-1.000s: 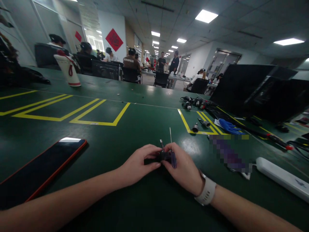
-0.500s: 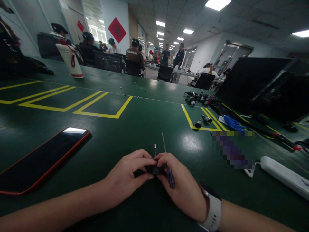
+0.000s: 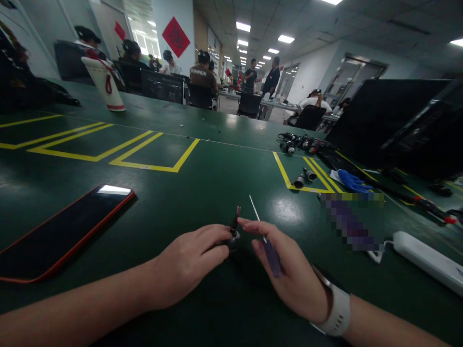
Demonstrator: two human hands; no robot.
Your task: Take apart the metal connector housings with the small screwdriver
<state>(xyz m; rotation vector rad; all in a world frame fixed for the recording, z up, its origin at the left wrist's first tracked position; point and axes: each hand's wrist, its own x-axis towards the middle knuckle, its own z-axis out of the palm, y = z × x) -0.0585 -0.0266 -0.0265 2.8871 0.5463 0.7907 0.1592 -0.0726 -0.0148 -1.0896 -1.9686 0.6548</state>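
- Low in the centre of the frame, the left hand (image 3: 188, 262) pinches a small dark part (image 3: 233, 234) between thumb and fingertips. The part's thin stem stands tilted above the green table (image 3: 217, 168).
- Just right of it, the right hand (image 3: 289, 270) holds a screwdriver (image 3: 269, 250). Its purple handle lies across loosely curled fingers and its thin shaft points up and left, close beside the part. The index finger is stretched out towards the stem.
- A white watch (image 3: 338, 311) sits on the right wrist.
- A red-edged phone (image 3: 61, 231) lies at lower left.
- A white power strip (image 3: 427, 262) lies at lower right.
- A blue glove (image 3: 350, 180) and small metal pieces (image 3: 304, 178) lie at mid right.
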